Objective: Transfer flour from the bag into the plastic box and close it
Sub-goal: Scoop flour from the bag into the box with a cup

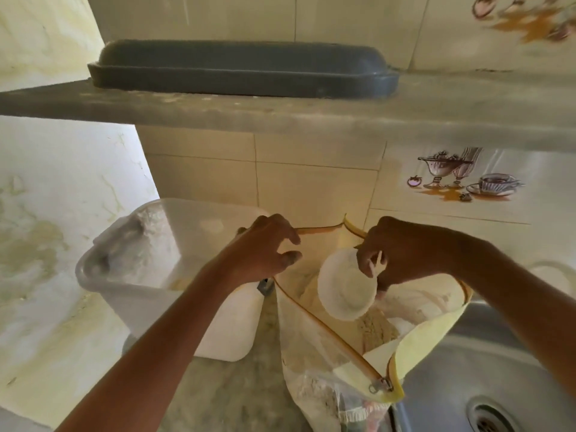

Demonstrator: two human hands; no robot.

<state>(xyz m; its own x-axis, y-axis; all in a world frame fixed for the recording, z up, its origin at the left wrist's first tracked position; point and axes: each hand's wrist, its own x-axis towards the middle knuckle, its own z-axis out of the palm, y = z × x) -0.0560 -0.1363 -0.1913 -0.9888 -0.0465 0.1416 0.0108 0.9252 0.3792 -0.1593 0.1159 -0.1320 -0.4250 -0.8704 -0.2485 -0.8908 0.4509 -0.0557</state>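
Two bare hands worked over an open zippered bag [324,369] of flour [378,330] that stood on the grey surface [218,397], just left of a steel sink [486,378]. The right hand [405,254] held a small white bowl [346,288] by its rim, fingers [369,261] curled and pinching it, the bowl tilted above the flour inside the bag's mouth. The left hand [268,247] hovered at the bag's far left edge, its fingers [288,236] spread and loosely bent, and whether they touched the edge could not be told. To the left of the bag stood the translucent plastic box [149,275], uncovered, with flour heaped against its far left wall. Above, on a concrete shelf [311,116], lay a grey-blue lid [243,70], upside down. Tiles with painted cups covered the far wall [311,188].
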